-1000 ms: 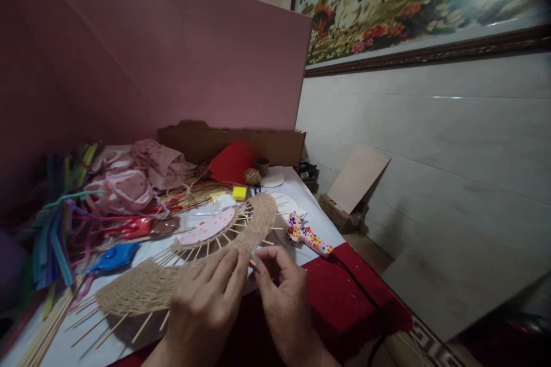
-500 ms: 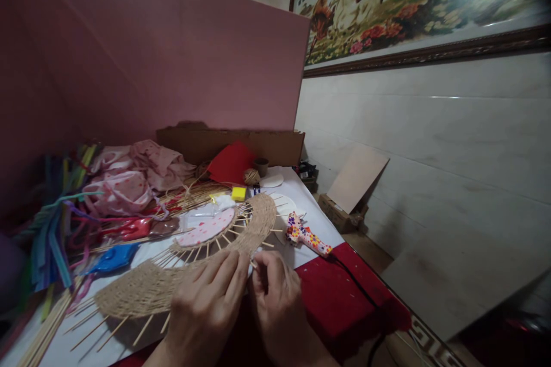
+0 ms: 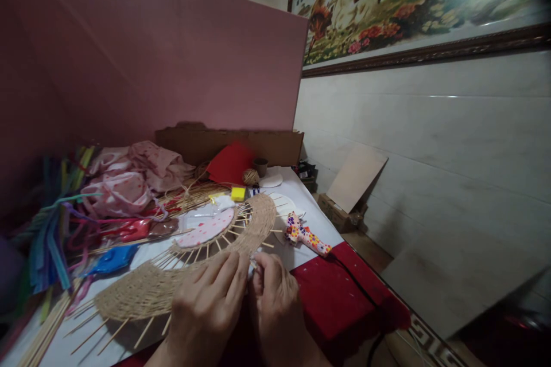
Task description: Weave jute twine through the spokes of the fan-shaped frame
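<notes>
A half-ring of woven jute on wooden spokes [image 3: 202, 258] lies on the white table sheet [image 3: 310, 215]. My left hand [image 3: 206, 309] rests on its near edge, fingers laid flat and together over the weave. My right hand [image 3: 273, 298] is curled beside it, fingertips pinched at a spoke end or strand at the weave's rim; what they pinch is too small to make out. A pink paper piece [image 3: 206, 228] sits inside the ring.
A flower-patterned glue gun [image 3: 306, 236] with a black cord lies right of the weave on the edge of a red cloth [image 3: 344, 292]. Coloured strips [image 3: 51, 229], pink bags [image 3: 129, 180], loose sticks [image 3: 43, 332], a twine ball [image 3: 249, 176] and a cardboard box [image 3: 228, 143] crowd the left and back.
My right hand has closed from loosely spread fingers into a pinch and moved in against the left hand at the weave's edge. The left hand has stayed put.
</notes>
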The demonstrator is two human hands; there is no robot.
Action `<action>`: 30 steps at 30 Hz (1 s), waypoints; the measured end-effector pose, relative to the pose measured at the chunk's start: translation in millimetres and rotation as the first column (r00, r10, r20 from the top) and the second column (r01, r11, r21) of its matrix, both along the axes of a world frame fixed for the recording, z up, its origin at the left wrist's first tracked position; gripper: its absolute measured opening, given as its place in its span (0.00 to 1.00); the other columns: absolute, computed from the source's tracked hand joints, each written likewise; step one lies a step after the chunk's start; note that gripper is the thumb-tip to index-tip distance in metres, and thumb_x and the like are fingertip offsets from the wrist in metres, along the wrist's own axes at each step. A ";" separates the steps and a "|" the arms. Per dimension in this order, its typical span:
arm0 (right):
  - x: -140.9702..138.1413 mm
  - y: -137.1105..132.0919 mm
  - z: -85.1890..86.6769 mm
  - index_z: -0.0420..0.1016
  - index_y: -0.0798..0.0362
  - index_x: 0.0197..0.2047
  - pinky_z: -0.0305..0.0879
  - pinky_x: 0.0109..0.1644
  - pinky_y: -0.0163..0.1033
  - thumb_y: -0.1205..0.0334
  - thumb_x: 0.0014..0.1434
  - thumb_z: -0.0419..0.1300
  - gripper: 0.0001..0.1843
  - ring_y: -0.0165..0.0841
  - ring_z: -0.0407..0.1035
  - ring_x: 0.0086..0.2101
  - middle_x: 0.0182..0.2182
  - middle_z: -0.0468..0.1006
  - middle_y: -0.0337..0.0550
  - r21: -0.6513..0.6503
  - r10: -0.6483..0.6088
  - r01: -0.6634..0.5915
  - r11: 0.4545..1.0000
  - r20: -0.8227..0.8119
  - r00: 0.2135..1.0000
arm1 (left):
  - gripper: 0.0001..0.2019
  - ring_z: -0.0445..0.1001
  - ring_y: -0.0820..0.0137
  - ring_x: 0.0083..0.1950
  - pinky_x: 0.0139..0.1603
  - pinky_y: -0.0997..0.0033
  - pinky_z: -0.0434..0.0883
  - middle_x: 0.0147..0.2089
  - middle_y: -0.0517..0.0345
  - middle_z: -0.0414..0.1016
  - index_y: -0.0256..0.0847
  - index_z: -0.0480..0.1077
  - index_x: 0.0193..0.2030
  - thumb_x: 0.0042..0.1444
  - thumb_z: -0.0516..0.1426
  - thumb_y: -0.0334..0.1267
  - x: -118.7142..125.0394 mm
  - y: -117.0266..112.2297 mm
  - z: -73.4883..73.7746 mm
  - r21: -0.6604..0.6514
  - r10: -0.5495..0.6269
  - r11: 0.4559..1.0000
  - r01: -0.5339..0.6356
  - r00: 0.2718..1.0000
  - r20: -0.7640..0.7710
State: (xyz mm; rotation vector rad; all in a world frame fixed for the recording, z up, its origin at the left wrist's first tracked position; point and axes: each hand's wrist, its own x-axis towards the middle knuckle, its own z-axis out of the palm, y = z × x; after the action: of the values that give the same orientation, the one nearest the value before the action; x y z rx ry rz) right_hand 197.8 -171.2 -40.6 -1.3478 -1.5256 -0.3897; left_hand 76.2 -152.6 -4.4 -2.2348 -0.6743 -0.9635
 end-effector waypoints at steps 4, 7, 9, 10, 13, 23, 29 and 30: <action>1.4 -2.2 5.9 0.64 0.54 0.38 0.64 0.25 0.36 0.69 0.58 0.45 0.08 0.32 0.69 0.25 0.26 0.73 0.42 0.049 -0.040 0.041 0.998 -0.013 0.999 | 0.13 0.72 0.58 0.42 0.37 0.60 0.70 0.39 0.45 0.76 0.29 0.72 0.40 0.56 0.47 0.28 -2.5 0.4 0.2 -0.007 0.021 1.000 -0.020 1.000 0.006; 2.1 -4.5 10.1 0.65 0.53 0.36 0.64 0.26 0.34 0.68 0.57 0.48 0.06 0.30 0.70 0.25 0.25 0.74 0.39 0.062 0.010 -0.005 0.998 -0.083 0.996 | 0.13 0.72 0.58 0.42 0.38 0.60 0.70 0.40 0.44 0.76 0.29 0.72 0.40 0.57 0.47 0.28 -4.0 0.6 0.0 -0.009 0.022 1.000 -0.022 1.000 0.010; 2.4 -5.0 11.7 0.65 0.53 0.35 0.64 0.27 0.34 0.66 0.57 0.49 0.05 0.30 0.70 0.25 0.25 0.74 0.39 0.051 0.049 -0.043 0.998 -0.111 0.993 | 0.13 0.72 0.58 0.43 0.38 0.60 0.69 0.40 0.44 0.75 0.30 0.71 0.41 0.57 0.47 0.29 -4.5 0.8 -0.7 -0.011 0.019 1.000 -0.019 1.000 0.012; 2.4 -4.7 12.1 0.65 0.53 0.35 0.64 0.26 0.34 0.66 0.57 0.50 0.05 0.30 0.70 0.25 0.25 0.74 0.39 0.045 0.060 -0.055 0.997 -0.114 0.992 | 0.13 0.72 0.58 0.43 0.38 0.60 0.69 0.41 0.44 0.75 0.30 0.71 0.41 0.57 0.47 0.29 -4.7 0.9 -1.3 -0.014 0.017 1.000 -0.016 1.000 0.012; 1.5 -2.9 12.2 0.66 0.54 0.38 0.65 0.28 0.34 0.66 0.58 0.49 0.06 0.31 0.70 0.26 0.27 0.75 0.41 0.037 0.069 -0.066 0.997 -0.099 0.993 | 0.12 0.72 0.58 0.44 0.39 0.59 0.69 0.41 0.44 0.75 0.29 0.71 0.41 0.56 0.48 0.29 -4.9 1.1 -2.8 -0.024 0.013 1.000 -0.013 1.000 0.007; 2.3 0.6 5.5 0.65 0.55 0.37 0.65 0.25 0.37 0.67 0.58 0.47 0.07 0.33 0.70 0.25 0.26 0.74 0.42 -0.011 0.071 -0.071 0.997 -0.020 0.997 | 0.13 0.72 0.59 0.42 0.38 0.60 0.70 0.40 0.46 0.76 0.30 0.71 0.40 0.56 0.47 0.28 -6.0 -1.2 -1.1 -0.001 0.017 1.000 -0.017 1.000 0.010; 2.8 0.5 9.6 0.65 0.55 0.38 0.65 0.25 0.35 0.65 0.58 0.48 0.07 0.33 0.71 0.25 0.27 0.75 0.43 -0.007 0.102 -0.104 0.995 -0.123 0.987 | 0.13 0.72 0.59 0.43 0.38 0.59 0.70 0.41 0.45 0.75 0.30 0.71 0.41 0.56 0.47 0.28 -6.0 -0.8 -2.5 -0.006 0.025 1.000 -0.025 1.000 0.003; 2.5 0.3 10.3 0.65 0.54 0.38 0.65 0.26 0.34 0.65 0.58 0.49 0.07 0.33 0.71 0.26 0.28 0.76 0.43 -0.015 0.122 -0.126 0.992 -0.137 0.983 | 0.13 0.72 0.59 0.43 0.38 0.59 0.70 0.41 0.45 0.75 0.30 0.71 0.41 0.56 0.47 0.28 -6.1 -0.8 -2.5 -0.007 0.022 1.000 -0.022 1.000 0.003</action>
State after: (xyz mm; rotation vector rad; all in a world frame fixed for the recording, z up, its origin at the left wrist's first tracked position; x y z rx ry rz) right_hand 200.3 -170.9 -30.3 -1.2642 -1.4952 -0.1975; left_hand 70.0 -153.5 -6.9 -2.2276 -0.7028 -0.9548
